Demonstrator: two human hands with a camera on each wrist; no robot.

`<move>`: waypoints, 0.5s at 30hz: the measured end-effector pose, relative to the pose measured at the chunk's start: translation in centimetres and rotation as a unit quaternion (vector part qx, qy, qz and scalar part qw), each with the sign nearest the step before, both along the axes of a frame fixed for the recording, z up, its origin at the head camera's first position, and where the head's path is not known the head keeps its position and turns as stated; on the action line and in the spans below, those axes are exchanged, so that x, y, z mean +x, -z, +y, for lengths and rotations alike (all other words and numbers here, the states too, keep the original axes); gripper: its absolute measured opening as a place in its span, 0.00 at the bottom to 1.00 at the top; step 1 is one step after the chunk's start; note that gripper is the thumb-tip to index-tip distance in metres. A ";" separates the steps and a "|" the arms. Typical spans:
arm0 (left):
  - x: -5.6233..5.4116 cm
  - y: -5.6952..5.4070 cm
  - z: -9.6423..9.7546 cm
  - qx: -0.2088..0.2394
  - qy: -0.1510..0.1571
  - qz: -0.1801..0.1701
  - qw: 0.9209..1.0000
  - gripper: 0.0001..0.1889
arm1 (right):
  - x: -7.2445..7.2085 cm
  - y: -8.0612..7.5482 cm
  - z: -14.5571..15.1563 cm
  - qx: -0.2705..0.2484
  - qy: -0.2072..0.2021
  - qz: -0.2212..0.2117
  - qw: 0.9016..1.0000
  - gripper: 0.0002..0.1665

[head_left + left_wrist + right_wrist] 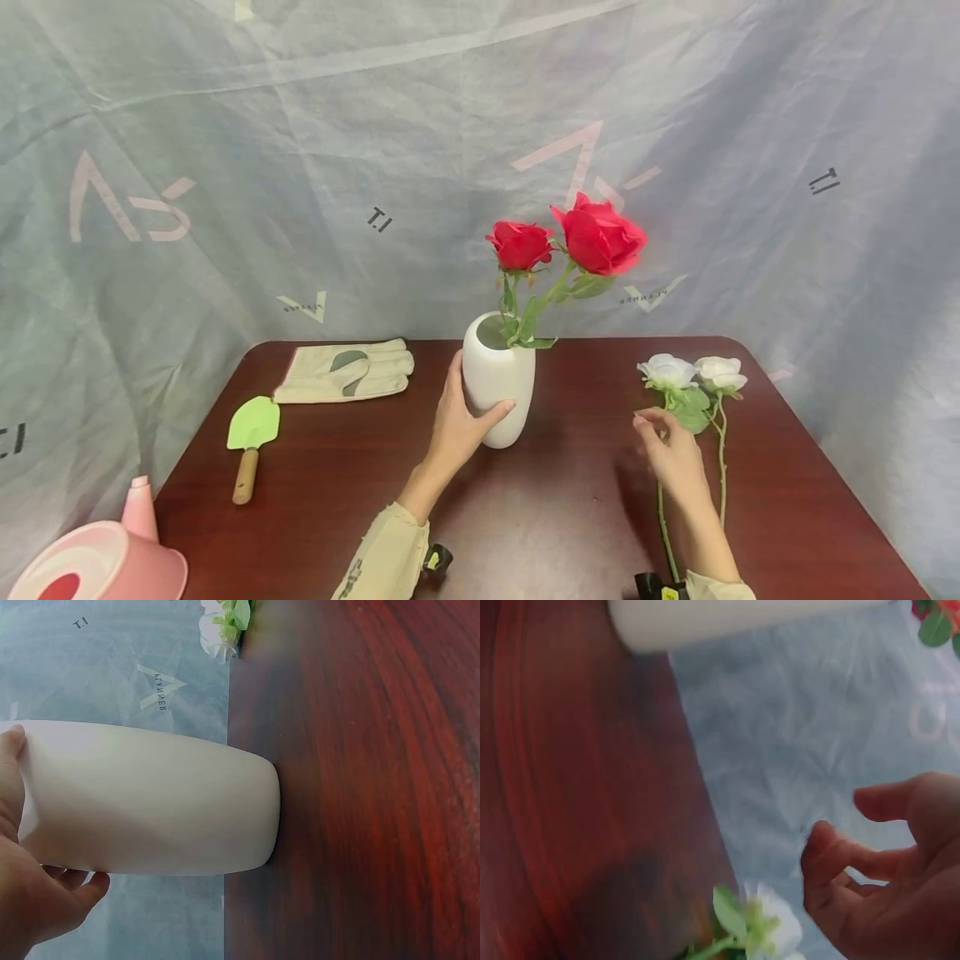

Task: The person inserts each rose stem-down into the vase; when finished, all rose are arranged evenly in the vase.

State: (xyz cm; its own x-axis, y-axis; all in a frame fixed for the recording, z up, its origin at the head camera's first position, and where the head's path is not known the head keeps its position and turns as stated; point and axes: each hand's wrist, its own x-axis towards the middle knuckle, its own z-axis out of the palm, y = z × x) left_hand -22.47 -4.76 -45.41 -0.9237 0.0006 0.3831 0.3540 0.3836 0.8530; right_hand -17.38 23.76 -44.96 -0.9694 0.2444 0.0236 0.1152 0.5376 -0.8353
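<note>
A white vase (498, 383) stands slightly tilted on the table, held by my left hand (459, 429) with the thumb across its near side. In the left wrist view the vase (157, 799) fills the middle. Two red roses, a larger one (600, 237) and a smaller one (520, 247), lean out of its mouth to the right. My right hand (678, 467) hovers over two white roses (666, 371) lying on the right side. In the right wrist view this hand (885, 877) has loosely bent fingers, thumb apart, and nothing between them.
A cream work glove (315, 375) lies at the back left of the brown table (570, 492). Nearer on that side are a green trowel (253, 425) with a wooden handle and a pink watering can (150, 562). Grey printed cloth (420, 167) hangs behind.
</note>
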 end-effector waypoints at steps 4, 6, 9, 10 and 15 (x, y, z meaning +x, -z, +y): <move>0.0 0.1 0.0 0.001 -0.001 0.002 1.000 0.52 | 0.2 0.9 1.3 0.048 -0.028 -0.034 0.998 0.28; 0.0 0.1 0.0 0.002 -0.001 0.002 1.000 0.52 | 0.3 1.3 1.7 0.069 -0.036 -0.041 0.996 0.27; 0.0 0.1 0.0 0.001 0.000 0.001 1.000 0.52 | 0.5 1.8 2.1 0.102 -0.032 -0.042 0.993 0.26; 0.0 0.1 0.0 0.000 0.001 0.001 1.000 0.52 | 0.6 2.0 2.2 0.104 -0.029 -0.041 0.993 0.25; 0.0 0.0 0.0 -0.002 0.002 -0.002 1.000 0.52 | 0.7 2.4 2.6 0.119 -0.019 -0.027 0.992 0.26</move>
State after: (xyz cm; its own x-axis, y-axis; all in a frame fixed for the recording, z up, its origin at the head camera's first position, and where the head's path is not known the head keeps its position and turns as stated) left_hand -22.45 -4.77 -45.45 -0.9250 0.0053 0.3800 0.3524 0.3861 0.8525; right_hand -16.66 26.35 -47.34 -0.9790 0.2023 0.0239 0.1330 0.7237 -0.6772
